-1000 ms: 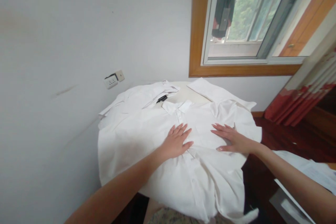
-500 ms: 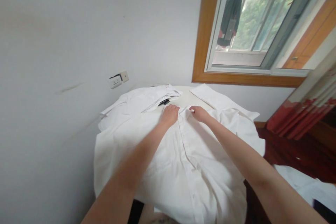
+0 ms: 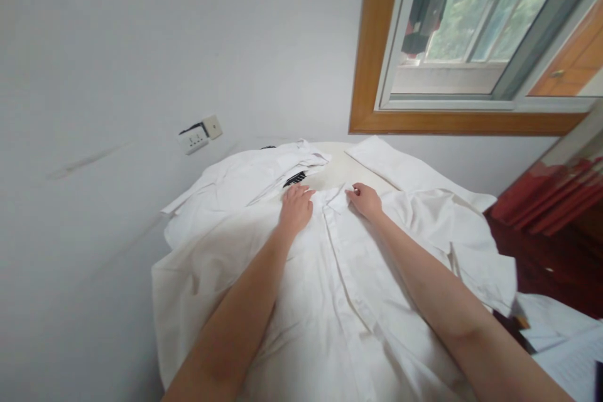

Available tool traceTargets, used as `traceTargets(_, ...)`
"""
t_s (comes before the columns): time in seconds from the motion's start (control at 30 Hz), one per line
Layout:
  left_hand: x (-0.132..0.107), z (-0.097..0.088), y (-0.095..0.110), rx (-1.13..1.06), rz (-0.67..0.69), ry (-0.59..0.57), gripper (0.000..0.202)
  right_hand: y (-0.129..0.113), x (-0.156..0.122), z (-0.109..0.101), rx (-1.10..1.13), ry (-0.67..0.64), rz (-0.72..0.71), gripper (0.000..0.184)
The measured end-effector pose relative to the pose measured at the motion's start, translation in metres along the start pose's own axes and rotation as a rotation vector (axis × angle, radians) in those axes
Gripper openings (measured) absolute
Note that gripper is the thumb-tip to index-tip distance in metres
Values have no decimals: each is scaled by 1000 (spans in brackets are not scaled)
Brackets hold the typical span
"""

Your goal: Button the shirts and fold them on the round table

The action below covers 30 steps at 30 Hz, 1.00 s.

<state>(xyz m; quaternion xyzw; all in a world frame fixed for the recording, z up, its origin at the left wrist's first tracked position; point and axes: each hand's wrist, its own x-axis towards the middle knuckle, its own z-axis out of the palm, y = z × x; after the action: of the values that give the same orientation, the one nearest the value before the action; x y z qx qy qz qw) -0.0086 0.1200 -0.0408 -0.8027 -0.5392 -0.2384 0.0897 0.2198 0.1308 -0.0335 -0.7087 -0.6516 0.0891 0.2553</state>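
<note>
A white button-front shirt [image 3: 311, 301] lies spread over a round cream table, its placket running toward me and its collar end at the far side. My left hand [image 3: 296, 206] rests flat on the cloth left of the collar, fingers apart. Right of the collar, my right hand [image 3: 365, 200] is closed, with thumb and fingers pinching the shirt's edge. Just beyond my left fingers a black item with white stripes [image 3: 294, 179] shows between folds of white cloth.
More folded white cloth [image 3: 245, 173] lies at the table's far left, and a white sleeve-like piece [image 3: 400, 166] at the far right. Behind are a wall socket [image 3: 193, 139], a wood-framed window [image 3: 452, 123] and a red-and-white curtain [image 3: 551, 195]. Papers [image 3: 572, 358] lie at lower right.
My left hand has opened out and lies flatter on the shirt. The right hand still pinches the edge. My view has tilted down and come closer.
</note>
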Motion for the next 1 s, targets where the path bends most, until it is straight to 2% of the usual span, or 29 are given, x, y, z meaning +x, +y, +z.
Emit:
traceTargets(0.13,-3,1,3,29,76,-35,33,-3,4,7,193,49,-62,25)
traceTargets(0.3,-3,-1,3,9,51,-31,23,-5,4,22,610,-74,73,26)
traceTargets(0.37,-2,1,2,-9,45,-33,23,-5,0,26,665,-97,59,30)
traceTargets(0.43,0,5,1,-19,48,-43,24,-5,-6,26,584,-62,-37,39)
traceTargets(0.53,5,11,0,-24,80,-55,24,-9,-21,18,316,63,-263,55)
traceTargets(0.6,9,14,1,-29,112,-48,24,-15,-32,10,124,64,-429,50)
traceTargets(0.67,11,16,2,-37,141,-27,24,-20,-40,3,-26,-41,-549,37)
traceTargets(0.77,13,14,3,-54,170,13,23,-27,-47,-5,-162,-136,-553,35)
traceTargets(0.87,12,11,5,-74,190,29,25,-31,-47,-14,-254,-12,-503,34)
traceTargets(0.93,12,8,6,-84,196,22,27,-34,-43,-20,-313,61,-525,31)
traceTargets(1.0,12,5,8,-89,202,10,28,-35,-37,-24,-358,30,-547,29)
